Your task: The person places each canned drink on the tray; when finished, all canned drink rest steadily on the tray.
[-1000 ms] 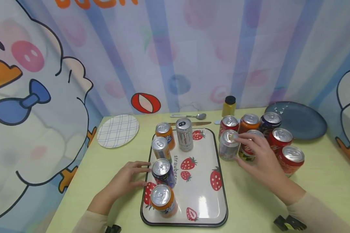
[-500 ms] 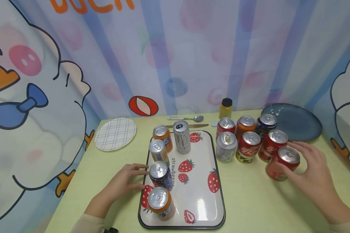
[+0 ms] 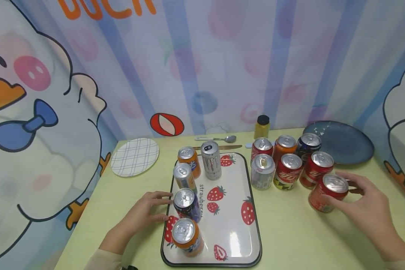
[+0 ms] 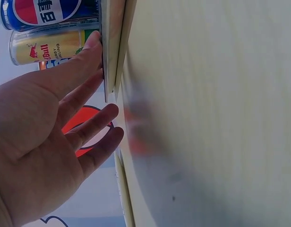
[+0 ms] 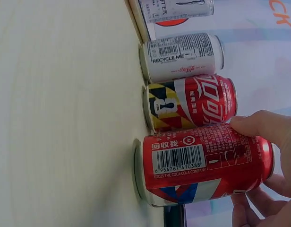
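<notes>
My right hand (image 3: 369, 210) holds a red Coca-Cola can (image 3: 320, 198) by its upper part, thumb on the near side and fingers behind. In the right wrist view the can (image 5: 197, 165) stands upright on the table with its barcode showing. My left hand (image 3: 140, 212) lies at the left edge of the strawberry-print tray (image 3: 229, 232), fingers loosely extended and fingertips right at the rim. Beside it on the tray stand a dark blue Pepsi can (image 3: 192, 210) and an orange can (image 3: 190, 242). The left wrist view shows a gold Red Bull can (image 4: 34, 47) behind the left hand (image 4: 46, 127).
A silver monster-style can (image 3: 212, 165) stands at the tray's back. Right of the tray, a white can (image 3: 262, 176), another red can (image 3: 288, 174) and several more cluster before a dark plate (image 3: 351, 146). A checked plate (image 3: 135, 157), spoon (image 3: 230, 139), knife (image 3: 229, 147) and yellow jar (image 3: 261, 130) lie behind.
My right hand has left the white can beside the tray and moved right to the front red can, which it now grips. My left hand has stayed at the tray's edge.
</notes>
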{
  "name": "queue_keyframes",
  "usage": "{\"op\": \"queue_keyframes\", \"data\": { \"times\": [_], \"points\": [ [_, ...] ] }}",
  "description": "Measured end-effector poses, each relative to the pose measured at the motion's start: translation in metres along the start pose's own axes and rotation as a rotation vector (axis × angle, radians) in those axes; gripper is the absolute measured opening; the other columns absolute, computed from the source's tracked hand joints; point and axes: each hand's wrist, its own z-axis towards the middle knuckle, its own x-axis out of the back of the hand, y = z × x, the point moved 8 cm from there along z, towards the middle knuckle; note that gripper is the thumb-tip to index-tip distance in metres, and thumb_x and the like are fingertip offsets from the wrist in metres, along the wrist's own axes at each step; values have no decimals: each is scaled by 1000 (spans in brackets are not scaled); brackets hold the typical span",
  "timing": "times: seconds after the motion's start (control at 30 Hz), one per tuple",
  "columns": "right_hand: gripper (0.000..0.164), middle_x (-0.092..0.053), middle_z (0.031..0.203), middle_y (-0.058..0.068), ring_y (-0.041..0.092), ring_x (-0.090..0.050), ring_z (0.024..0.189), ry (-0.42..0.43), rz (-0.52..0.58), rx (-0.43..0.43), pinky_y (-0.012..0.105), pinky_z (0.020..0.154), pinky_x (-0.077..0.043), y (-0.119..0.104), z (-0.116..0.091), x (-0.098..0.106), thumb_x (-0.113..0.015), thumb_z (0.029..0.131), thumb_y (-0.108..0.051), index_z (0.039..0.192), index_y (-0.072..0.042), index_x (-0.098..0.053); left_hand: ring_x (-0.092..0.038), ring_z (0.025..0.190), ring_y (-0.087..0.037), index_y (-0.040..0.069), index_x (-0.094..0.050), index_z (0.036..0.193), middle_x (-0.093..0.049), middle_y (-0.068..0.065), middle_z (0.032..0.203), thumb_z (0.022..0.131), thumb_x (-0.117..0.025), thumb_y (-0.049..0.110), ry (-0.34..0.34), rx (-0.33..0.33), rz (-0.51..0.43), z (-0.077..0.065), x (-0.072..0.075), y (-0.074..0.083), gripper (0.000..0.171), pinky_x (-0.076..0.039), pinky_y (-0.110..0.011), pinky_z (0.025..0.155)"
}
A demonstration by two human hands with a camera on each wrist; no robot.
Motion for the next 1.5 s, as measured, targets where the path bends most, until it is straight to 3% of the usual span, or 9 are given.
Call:
{"op": "queue_keyframes", "data": {
  "times": [0.1,0.17,0.4,0.6,0.67,0.83,0.9,1.2,1.5],
  "points": [
    [75,-51,111,-35,-20,-44,95,-10,24,-27,11,72,-42,-5,-7,-2,-98,70,-33,135,-14,-65,-56,131,-36,14,-75,125,-63,-6,144,83,-86,22,-2,9,-2,0,-2,-1,45,-47,-60,110],
    [74,-51,113,-35,-18,-45,96,-17,34,-15,12,74,-42,-13,-11,-5,-98,69,-32,133,-15,-66,-56,131,-36,15,-76,125,-63,-5,145,83,-86,22,-3,17,-2,-1,-2,0,44,-47,-59,110],
    [72,-64,123,-4,-9,-49,97,-43,81,126,14,78,-40,-69,-21,-27,-101,65,-27,128,-21,-68,-57,130,-36,14,-76,125,-63,-5,144,82,-87,21,-1,6,16,0,0,3,45,-48,-59,109],
    [73,-68,122,-4,1,-56,101,-96,211,286,10,83,-45,-129,-17,-63,-102,61,-20,126,-20,-69,-56,132,-37,14,-75,125,-63,-6,144,82,-87,22,-2,16,11,0,-1,2,45,-46,-60,112],
    [73,-68,124,-3,6,-59,106,-136,251,310,16,87,-50,-145,-14,-78,-102,62,-19,127,-19,-68,-55,133,-37,14,-75,126,-62,-6,145,82,-86,22,-5,17,7,0,-1,2,46,-46,-60,112],
    [71,-68,130,1,20,-63,118,-240,307,332,46,96,-57,-177,-7,-120,-100,66,-22,128,-17,-66,-57,131,-37,13,-75,125,-63,-6,144,82,-87,22,3,14,14,0,1,2,46,-47,-59,111],
    [70,-67,133,2,22,-63,120,-265,317,338,49,94,-58,-186,-4,-135,-99,67,-24,129,-17,-66,-57,131,-37,13,-75,125,-63,-6,144,82,-87,21,3,17,15,0,1,2,45,-46,-59,111],
    [69,-69,128,-1,16,-63,116,-293,358,388,37,90,-56,-214,1,-184,-99,67,-26,128,-16,-67,-55,132,-36,13,-75,126,-62,-5,145,83,-86,21,-20,33,15,1,1,1,45,-45,-59,112],
    [68,-67,125,1,18,-64,110,-314,358,343,44,89,-57,-215,2,-214,-98,69,-23,129,-16,-67,-55,133,-36,13,-74,127,-62,-6,145,84,-85,22,-22,25,7,1,-1,1,45,-44,-59,113]
  ]
}}
